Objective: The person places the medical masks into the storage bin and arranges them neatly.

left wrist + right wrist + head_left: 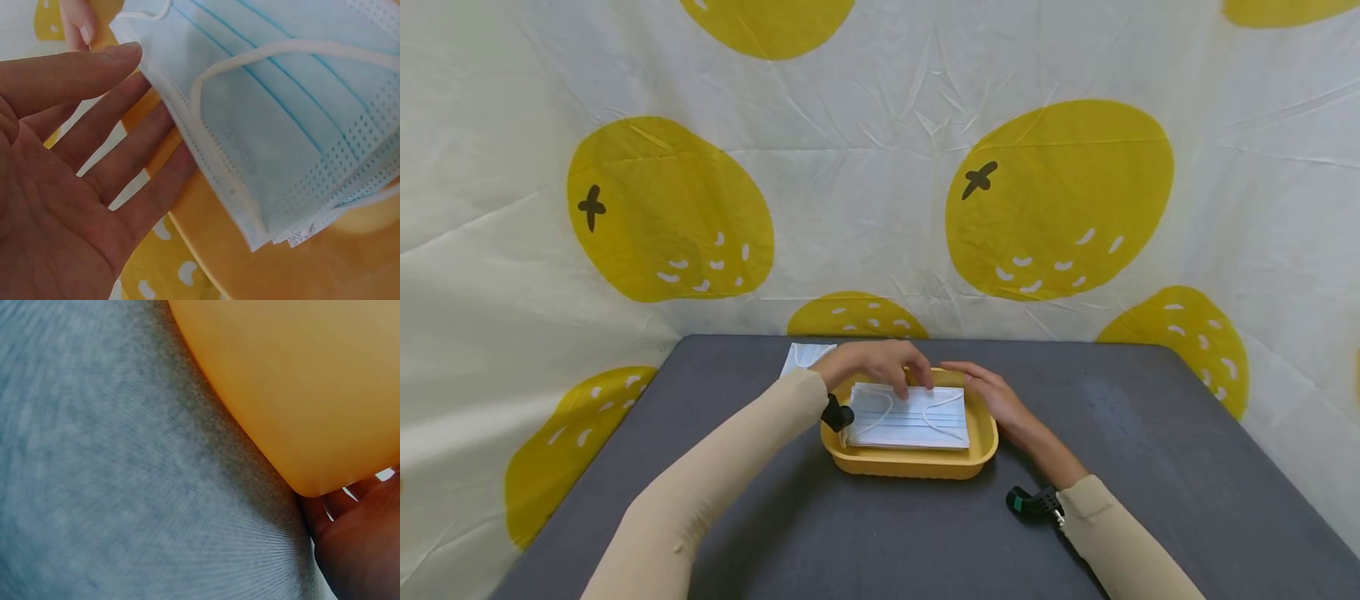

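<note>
A stack of light blue face masks (917,425) with white ear loops lies in a yellow tray (910,467). Over its far edge reaches my left hand (891,363). In the left wrist view, the fingers of the left hand (81,156) are spread and fairly straight, their tips at the edge of the top mask (250,112); the thumb lies near one corner, apart from the fingers. My right hand (1000,404) rests against the tray's right side with extended fingers. Only part of that hand (362,544) shows beside the tray wall (294,412) in the right wrist view.
Another face mask (801,357) lies on the dark grey table (865,542) behind the left forearm, partly hidden. A white curtain (865,192) with yellow fruit prints hangs behind the table.
</note>
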Tool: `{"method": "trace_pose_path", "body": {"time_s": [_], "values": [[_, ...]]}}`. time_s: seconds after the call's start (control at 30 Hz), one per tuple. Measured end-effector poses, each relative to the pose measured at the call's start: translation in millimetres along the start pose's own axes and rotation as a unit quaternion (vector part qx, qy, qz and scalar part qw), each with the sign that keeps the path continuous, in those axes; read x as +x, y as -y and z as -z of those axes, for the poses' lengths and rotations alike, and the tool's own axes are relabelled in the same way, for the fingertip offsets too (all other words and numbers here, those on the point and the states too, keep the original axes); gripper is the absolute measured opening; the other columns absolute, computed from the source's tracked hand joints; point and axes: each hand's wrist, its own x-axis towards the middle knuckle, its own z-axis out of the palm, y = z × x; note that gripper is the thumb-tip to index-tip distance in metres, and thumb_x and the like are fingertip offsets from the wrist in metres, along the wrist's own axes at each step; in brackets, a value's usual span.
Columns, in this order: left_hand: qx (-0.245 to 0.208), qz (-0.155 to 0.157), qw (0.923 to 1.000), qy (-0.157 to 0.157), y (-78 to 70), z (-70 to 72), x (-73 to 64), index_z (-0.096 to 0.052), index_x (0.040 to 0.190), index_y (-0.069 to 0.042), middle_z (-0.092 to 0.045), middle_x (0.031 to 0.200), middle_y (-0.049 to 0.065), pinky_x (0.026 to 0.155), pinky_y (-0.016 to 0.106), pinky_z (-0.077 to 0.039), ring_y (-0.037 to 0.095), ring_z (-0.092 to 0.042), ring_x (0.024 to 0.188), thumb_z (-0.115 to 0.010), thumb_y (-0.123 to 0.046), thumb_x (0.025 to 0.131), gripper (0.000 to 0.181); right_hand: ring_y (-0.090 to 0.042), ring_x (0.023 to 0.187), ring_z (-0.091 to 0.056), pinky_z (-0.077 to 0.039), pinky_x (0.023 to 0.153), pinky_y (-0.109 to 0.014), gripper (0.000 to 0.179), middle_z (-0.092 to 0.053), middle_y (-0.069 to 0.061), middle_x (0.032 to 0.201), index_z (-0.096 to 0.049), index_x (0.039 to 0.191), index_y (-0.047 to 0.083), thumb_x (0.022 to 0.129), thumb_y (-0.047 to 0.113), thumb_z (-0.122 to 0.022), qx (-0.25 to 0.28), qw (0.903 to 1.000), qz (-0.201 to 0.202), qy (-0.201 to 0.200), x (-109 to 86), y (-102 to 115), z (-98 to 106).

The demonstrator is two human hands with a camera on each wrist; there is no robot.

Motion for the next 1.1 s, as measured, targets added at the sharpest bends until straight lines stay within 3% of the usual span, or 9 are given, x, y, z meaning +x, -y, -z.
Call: {"method": "trace_pose_path", "body": {"time_s": [0.2,0.43,0.6,0.93,1.1], "values": [[0.007,-0.005,0.9999,-0.006,1.1,-0.1,-6.3,-0.069,0.129,-0.005,-0.068,0.135,0.01,0.108,0.034,-0.052,0.025,-0.061,0.131,-0.07,0.005,0.089,0.041,-0.003,0.118,-0.06,-0.054,0.093,-0.019,0.044,-0.045,-0.02,0.159,-0.053,0.15,0.005,0.11,0.01,-0.033,0.012,0.9999,0.008,0.001,0.7,1,-1],[-0.001,-0.012,0.9996,-0.027,6.3,-4.1,-15.4,-0.068,0.131,-0.004,-0.068,0.135,0.011,0.107,0.034,-0.053,0.029,-0.063,0.129,-0.071,0.001,0.091,0.04,-0.031,0.132,-0.056,-0.054,0.094,-0.02,0.045,-0.045,-0.02,0.159,-0.052,0.15,0.004,0.111,0.01,-0.031,0.019,0.9997,0.01,0.008,0.5,2,-1],[-0.013,-0.024,0.9969,-0.074,9.5,-4.9,-24.8,-0.068,0.13,-0.002,-0.069,0.133,0.015,0.103,0.035,-0.056,0.031,-0.067,0.124,-0.07,-0.001,0.093,0.038,-0.035,0.139,-0.049,-0.052,0.096,-0.018,0.044,-0.044,-0.019,0.16,-0.053,0.15,0.005,0.112,0.013,-0.032,0.008,0.9998,0.014,0.008,0.3,1,-1],[-0.085,-0.081,0.9799,-0.161,25.1,-7.2,-46.9,-0.068,0.128,0.0,-0.071,0.127,0.019,0.1,0.032,-0.058,0.03,-0.07,0.118,-0.068,-0.002,0.096,0.032,-0.016,0.13,-0.057,-0.052,0.097,-0.019,0.044,-0.043,-0.018,0.161,-0.052,0.151,0.005,0.112,0.014,-0.032,0.01,0.9997,0.017,0.011,0.8,-1,2],[-0.114,-0.094,0.9705,-0.191,35.1,-11.6,-60.0,-0.068,0.129,0.0,-0.07,0.128,0.021,0.099,0.033,-0.058,0.034,-0.07,0.118,-0.068,-0.003,0.096,0.033,-0.017,0.132,-0.057,-0.052,0.098,-0.019,0.044,-0.042,-0.019,0.162,-0.051,0.151,0.004,0.112,0.013,-0.032,0.017,0.9996,0.019,0.014,0.1,-1,2]]}}
